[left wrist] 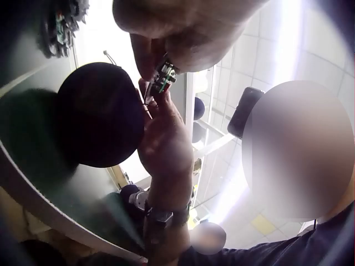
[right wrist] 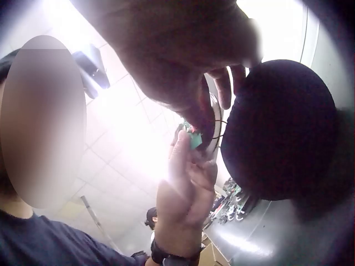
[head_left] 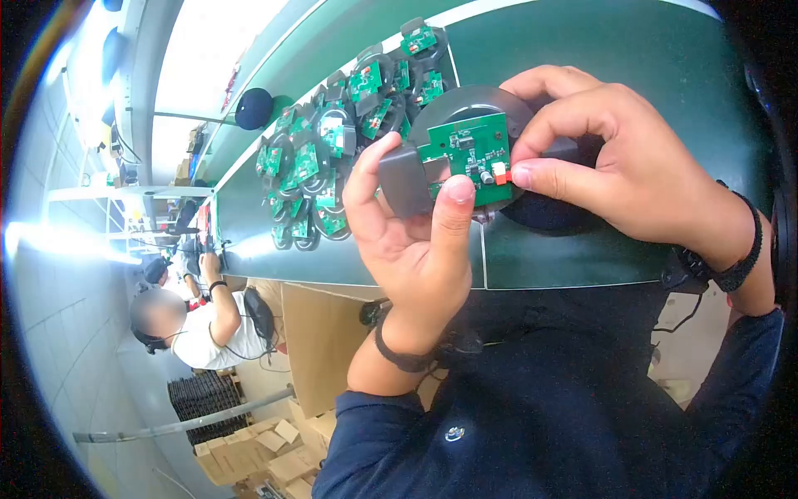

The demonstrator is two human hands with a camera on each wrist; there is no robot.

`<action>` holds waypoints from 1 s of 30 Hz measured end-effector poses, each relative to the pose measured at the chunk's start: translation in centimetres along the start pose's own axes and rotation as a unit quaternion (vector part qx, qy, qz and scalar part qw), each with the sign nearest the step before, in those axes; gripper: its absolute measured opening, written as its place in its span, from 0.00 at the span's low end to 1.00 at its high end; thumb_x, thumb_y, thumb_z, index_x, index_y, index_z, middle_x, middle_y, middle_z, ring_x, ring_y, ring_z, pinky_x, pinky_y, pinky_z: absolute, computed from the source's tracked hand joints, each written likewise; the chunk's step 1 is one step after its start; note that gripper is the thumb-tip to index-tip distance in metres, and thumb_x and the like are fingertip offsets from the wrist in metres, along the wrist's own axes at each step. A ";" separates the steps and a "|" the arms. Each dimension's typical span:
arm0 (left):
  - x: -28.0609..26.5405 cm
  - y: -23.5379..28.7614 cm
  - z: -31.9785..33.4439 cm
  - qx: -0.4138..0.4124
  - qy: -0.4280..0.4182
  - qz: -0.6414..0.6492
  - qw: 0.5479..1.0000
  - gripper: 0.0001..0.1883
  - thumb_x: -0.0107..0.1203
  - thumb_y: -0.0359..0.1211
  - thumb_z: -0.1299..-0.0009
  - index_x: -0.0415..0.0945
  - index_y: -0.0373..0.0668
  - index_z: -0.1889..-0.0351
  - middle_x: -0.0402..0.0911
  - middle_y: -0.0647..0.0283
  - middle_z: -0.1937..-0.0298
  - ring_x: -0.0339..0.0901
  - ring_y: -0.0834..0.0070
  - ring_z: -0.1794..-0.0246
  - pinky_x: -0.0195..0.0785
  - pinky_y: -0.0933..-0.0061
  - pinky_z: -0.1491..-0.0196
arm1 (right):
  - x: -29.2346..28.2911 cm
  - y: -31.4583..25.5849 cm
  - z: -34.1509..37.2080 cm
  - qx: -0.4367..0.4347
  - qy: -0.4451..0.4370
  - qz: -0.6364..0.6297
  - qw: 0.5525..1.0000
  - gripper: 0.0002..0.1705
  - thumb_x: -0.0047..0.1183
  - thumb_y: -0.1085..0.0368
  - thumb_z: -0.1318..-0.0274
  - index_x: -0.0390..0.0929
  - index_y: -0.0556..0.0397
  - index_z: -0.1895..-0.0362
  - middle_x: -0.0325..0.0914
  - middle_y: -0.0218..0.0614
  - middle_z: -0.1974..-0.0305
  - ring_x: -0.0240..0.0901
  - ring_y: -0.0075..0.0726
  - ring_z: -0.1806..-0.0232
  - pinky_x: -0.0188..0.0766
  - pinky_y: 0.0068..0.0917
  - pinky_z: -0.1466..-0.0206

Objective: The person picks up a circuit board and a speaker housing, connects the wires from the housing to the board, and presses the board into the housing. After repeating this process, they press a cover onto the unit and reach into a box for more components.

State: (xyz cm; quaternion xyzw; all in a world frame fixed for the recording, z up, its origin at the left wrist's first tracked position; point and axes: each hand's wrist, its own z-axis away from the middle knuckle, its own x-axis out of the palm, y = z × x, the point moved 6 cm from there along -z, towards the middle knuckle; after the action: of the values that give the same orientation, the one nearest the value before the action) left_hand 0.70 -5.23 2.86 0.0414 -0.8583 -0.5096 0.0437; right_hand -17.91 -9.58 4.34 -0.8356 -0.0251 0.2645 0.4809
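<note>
In the head view my left hand (head_left: 407, 258) holds a green circuit board (head_left: 453, 140) with its thumb over the lower edge. A dark flat block (head_left: 403, 181) sits at the board's left side, against the left fingers. My right hand (head_left: 636, 162) pinches a small red plug (head_left: 503, 177) between thumb and index finger, right at a white socket (head_left: 498, 168) on the board. Behind the board shows a round grey disc (head_left: 465, 98). Both wrist views show a large dark round piece (left wrist: 100, 116) below the hands, with thin wires (right wrist: 218, 128) running to it in the right wrist view.
Many similar boards with round discs (head_left: 307, 162) lie heaped on the green table (head_left: 582, 33), left of the hands. A dark round object (head_left: 253, 109) stands beyond the heap. Another person (head_left: 220, 328) sits farther along the table. Cardboard boxes (head_left: 249, 449) lie on the floor.
</note>
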 end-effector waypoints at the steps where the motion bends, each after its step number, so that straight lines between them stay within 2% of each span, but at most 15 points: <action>1: -0.1 0.0 -0.3 -0.002 -0.003 0.000 1.000 0.34 0.64 0.26 0.30 0.58 0.41 0.29 0.73 0.59 0.44 0.75 0.74 0.47 0.70 0.71 0.43 | 0.1 0.0 -0.2 0.002 -0.001 -0.004 1.000 0.09 0.67 0.65 0.48 0.84 0.58 0.67 0.79 0.44 0.47 0.74 0.42 0.45 0.65 0.32 0.40; 6: 0.2 0.6 -1.5 0.007 -0.016 0.002 1.000 0.33 0.62 0.24 0.30 0.58 0.41 0.30 0.74 0.60 0.46 0.76 0.75 0.49 0.71 0.72 0.46 | 0.2 0.0 -1.0 -0.035 0.016 -0.005 0.999 0.08 0.67 0.66 0.48 0.84 0.58 0.67 0.79 0.43 0.49 0.74 0.41 0.46 0.66 0.32 0.41; 11: 0.9 -0.2 -0.2 -0.055 -0.004 0.073 0.996 0.31 0.62 0.24 0.30 0.59 0.43 0.33 0.73 0.60 0.45 0.75 0.76 0.49 0.71 0.73 0.46 | -0.3 0.2 -0.6 0.015 -0.015 -0.042 0.999 0.07 0.67 0.68 0.48 0.84 0.58 0.67 0.79 0.43 0.51 0.75 0.41 0.49 0.68 0.31 0.44; 15: 1.0 -0.3 1.3 -0.047 0.004 0.047 0.998 0.31 0.62 0.23 0.30 0.59 0.43 0.32 0.72 0.61 0.45 0.74 0.75 0.48 0.71 0.72 0.46 | -0.1 -0.3 0.9 0.009 0.009 -0.019 1.000 0.06 0.66 0.69 0.48 0.83 0.58 0.68 0.79 0.43 0.51 0.76 0.40 0.49 0.68 0.31 0.44; 17: 0.7 -0.2 1.7 -0.019 0.015 0.011 1.000 0.31 0.61 0.23 0.30 0.59 0.42 0.33 0.71 0.60 0.44 0.74 0.74 0.48 0.70 0.72 0.45 | -0.2 -0.7 0.4 -0.030 -0.033 -0.001 0.999 0.07 0.67 0.68 0.48 0.83 0.57 0.68 0.79 0.43 0.51 0.75 0.39 0.50 0.69 0.31 0.45; 18: 0.1 -0.2 2.3 0.028 0.023 -0.078 0.996 0.31 0.60 0.23 0.30 0.57 0.40 0.32 0.69 0.57 0.42 0.74 0.71 0.48 0.70 0.71 0.45 | -0.7 -1.3 0.1 -0.040 -0.053 0.016 0.998 0.07 0.66 0.68 0.47 0.82 0.58 0.70 0.80 0.42 0.55 0.76 0.37 0.53 0.69 0.30 0.47; 19: 0.1 0.5 2.8 0.104 -0.001 -0.099 0.990 0.31 0.61 0.24 0.30 0.56 0.40 0.33 0.67 0.55 0.41 0.74 0.68 0.47 0.70 0.69 0.45 | -1.3 -1.2 -0.4 -0.043 -0.056 0.025 0.997 0.07 0.66 0.68 0.47 0.82 0.58 0.70 0.80 0.42 0.55 0.76 0.37 0.53 0.69 0.30 0.47; 21: -0.6 0.4 4.3 0.215 -0.038 -0.161 0.963 0.34 0.63 0.24 0.32 0.55 0.42 0.32 0.72 0.52 0.44 0.77 0.65 0.50 0.72 0.66 0.49 | -2.9 0.6 -1.5 -0.046 -0.032 -0.003 0.998 0.11 0.64 0.62 0.43 0.82 0.58 0.69 0.82 0.39 0.67 0.77 0.32 0.64 0.72 0.30 0.56; 22: -0.2 0.9 4.8 0.239 -0.077 -0.166 0.954 0.33 0.63 0.29 0.30 0.54 0.45 0.33 0.74 0.52 0.47 0.77 0.65 0.54 0.72 0.65 0.51 | -3.7 1.9 -1.9 -0.027 0.024 0.034 0.999 0.14 0.61 0.60 0.40 0.81 0.60 0.69 0.81 0.37 0.71 0.76 0.26 0.65 0.72 0.28 0.57; 23: 0.1 1.0 5.1 0.261 -0.113 -0.173 0.943 0.32 0.62 0.34 0.28 0.52 0.48 0.34 0.76 0.52 0.51 0.77 0.64 0.57 0.72 0.64 0.53 | -3.8 3.8 -2.4 -0.008 0.008 0.101 0.995 0.17 0.59 0.56 0.36 0.82 0.61 0.63 0.82 0.36 0.68 0.76 0.26 0.63 0.73 0.27 0.55; 25: 1.0 1.7 4.7 0.295 -0.165 -0.206 0.918 0.32 0.64 0.33 0.29 0.54 0.48 0.34 0.79 0.47 0.55 0.79 0.62 0.63 0.74 0.64 0.59 | -2.0 6.8 -2.5 0.102 -0.070 -0.026 0.992 0.19 0.58 0.54 0.33 0.82 0.60 0.54 0.83 0.35 0.63 0.76 0.25 0.60 0.74 0.26 0.52; 27: 0.7 1.3 4.5 0.282 -0.124 -0.135 0.942 0.37 0.70 0.20 0.47 0.66 0.44 0.39 0.81 0.48 0.53 0.81 0.56 0.60 0.76 0.62 0.61 | -0.7 7.0 -2.8 0.125 -0.079 -0.111 0.983 0.22 0.56 0.53 0.32 0.81 0.59 0.47 0.83 0.35 0.58 0.76 0.24 0.56 0.74 0.26 0.49; 28: 0.6 1.4 4.8 0.283 -0.112 -0.133 0.943 0.37 0.70 0.20 0.47 0.66 0.44 0.39 0.81 0.48 0.53 0.81 0.56 0.60 0.76 0.62 0.61 | -0.3 6.1 -2.3 0.140 -0.089 -0.134 0.977 0.22 0.56 0.54 0.31 0.80 0.59 0.45 0.83 0.35 0.56 0.75 0.23 0.53 0.73 0.27 0.46; 29: 0.5 1.3 4.8 0.264 -0.117 -0.125 0.949 0.36 0.70 0.20 0.47 0.66 0.43 0.40 0.81 0.48 0.53 0.81 0.56 0.60 0.76 0.62 0.61 | 0.0 5.2 -2.5 0.137 -0.134 -0.102 0.976 0.20 0.55 0.59 0.31 0.78 0.58 0.42 0.80 0.36 0.46 0.74 0.28 0.44 0.69 0.29 0.38; 30: 0.5 1.2 5.1 0.244 -0.122 -0.116 0.955 0.36 0.70 0.20 0.47 0.67 0.43 0.40 0.81 0.48 0.53 0.81 0.56 0.60 0.76 0.61 0.61 | 0.1 3.7 -2.6 0.054 -0.149 -0.035 0.987 0.20 0.58 0.60 0.34 0.79 0.57 0.43 0.79 0.40 0.43 0.73 0.34 0.41 0.68 0.31 0.36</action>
State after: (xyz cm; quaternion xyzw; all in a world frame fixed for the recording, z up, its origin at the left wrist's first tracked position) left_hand -0.43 -0.30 1.50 0.0877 -0.9446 -0.2874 -0.1322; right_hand -17.37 -13.59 2.27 -0.7584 -0.1116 0.3698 0.5250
